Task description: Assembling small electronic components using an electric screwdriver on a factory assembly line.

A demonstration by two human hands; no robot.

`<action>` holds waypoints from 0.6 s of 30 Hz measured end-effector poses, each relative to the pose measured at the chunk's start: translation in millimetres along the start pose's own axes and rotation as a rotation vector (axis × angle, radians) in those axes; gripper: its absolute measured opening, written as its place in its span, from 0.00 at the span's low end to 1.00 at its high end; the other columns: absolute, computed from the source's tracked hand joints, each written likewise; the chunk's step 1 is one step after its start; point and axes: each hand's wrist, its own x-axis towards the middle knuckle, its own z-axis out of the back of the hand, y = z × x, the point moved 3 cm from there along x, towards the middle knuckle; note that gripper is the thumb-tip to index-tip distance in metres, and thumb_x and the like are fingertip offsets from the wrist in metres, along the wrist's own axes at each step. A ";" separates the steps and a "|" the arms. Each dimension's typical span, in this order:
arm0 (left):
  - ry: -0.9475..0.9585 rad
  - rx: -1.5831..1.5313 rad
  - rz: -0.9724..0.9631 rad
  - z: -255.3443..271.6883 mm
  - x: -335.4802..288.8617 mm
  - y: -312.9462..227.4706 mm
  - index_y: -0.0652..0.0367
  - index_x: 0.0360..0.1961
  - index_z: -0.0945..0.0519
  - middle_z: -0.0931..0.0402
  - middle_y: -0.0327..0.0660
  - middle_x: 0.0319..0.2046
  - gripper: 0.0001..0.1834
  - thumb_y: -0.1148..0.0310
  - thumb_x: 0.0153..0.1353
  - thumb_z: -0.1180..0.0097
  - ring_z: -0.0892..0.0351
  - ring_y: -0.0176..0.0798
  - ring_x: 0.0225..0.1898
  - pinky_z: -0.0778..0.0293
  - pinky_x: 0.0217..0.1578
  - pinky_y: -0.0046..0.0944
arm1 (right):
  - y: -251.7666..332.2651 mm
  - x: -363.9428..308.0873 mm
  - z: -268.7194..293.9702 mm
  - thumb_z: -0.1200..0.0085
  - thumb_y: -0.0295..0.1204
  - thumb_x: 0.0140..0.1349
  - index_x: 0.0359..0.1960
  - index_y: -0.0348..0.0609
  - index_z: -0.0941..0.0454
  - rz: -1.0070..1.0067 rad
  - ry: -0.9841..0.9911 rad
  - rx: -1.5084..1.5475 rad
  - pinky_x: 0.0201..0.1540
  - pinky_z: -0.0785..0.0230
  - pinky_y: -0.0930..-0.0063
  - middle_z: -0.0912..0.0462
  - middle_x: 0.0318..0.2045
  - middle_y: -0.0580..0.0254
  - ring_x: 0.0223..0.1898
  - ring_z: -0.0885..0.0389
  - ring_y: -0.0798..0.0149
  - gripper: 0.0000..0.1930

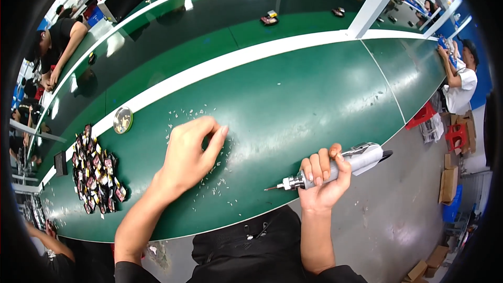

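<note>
My right hand [326, 178] is wrapped round a grey electric screwdriver [335, 172], its thin bit pointing left above the table's front edge. To the left, my left hand [191, 149] is held over the green tabletop, thumb and forefinger curled towards each other in a pinch. Whatever may be between those fingertips is too small to make out. Around and beneath this hand lie many tiny white slivers [217, 182]. Further left sits a heap of small black parts with yellow, white and red bits [94, 173]. Beyond the heap stands a small round dish [123, 120] holding small yellowish pieces.
A white rail [209, 63] separates my green table [293, 105] from a dark green conveyor belt [209, 36] carrying a few small parts. A grey post [380, 2] rises from the rail. Co-workers sit at the left and far right. Red stools [456, 137] and cardboard boxes [449, 184] stand at right.
</note>
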 end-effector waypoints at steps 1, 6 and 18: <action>0.060 0.074 0.024 -5.3 22.0 7.7 0.68 0.24 0.24 0.26 0.45 0.18 0.09 0.74 0.60 0.47 0.27 0.38 0.19 0.32 0.24 0.34 | 1.9 0.6 2.9 0.58 0.30 0.64 0.32 0.44 0.34 -0.010 -0.001 0.026 0.20 0.42 0.77 0.42 0.12 0.71 0.11 0.43 0.74 0.05; -0.096 0.128 -0.002 -35.8 139.7 57.7 0.67 0.30 0.26 0.24 0.50 0.23 0.09 0.70 0.61 0.49 0.23 0.51 0.26 0.29 0.31 0.45 | -2.2 1.0 0.2 0.58 0.30 0.63 0.32 0.44 0.35 -0.084 0.111 0.046 0.20 0.42 0.75 0.41 0.12 0.70 0.11 0.42 0.73 0.04; -0.050 0.552 0.046 -97.3 265.3 78.9 0.64 0.48 0.32 0.28 0.54 0.43 0.23 0.63 0.55 0.42 0.28 0.58 0.47 0.28 0.47 0.50 | 0.2 12.4 4.1 0.55 0.31 0.61 0.32 0.44 0.32 -0.144 0.094 0.016 0.21 0.40 0.73 0.40 0.11 0.70 0.11 0.41 0.72 0.05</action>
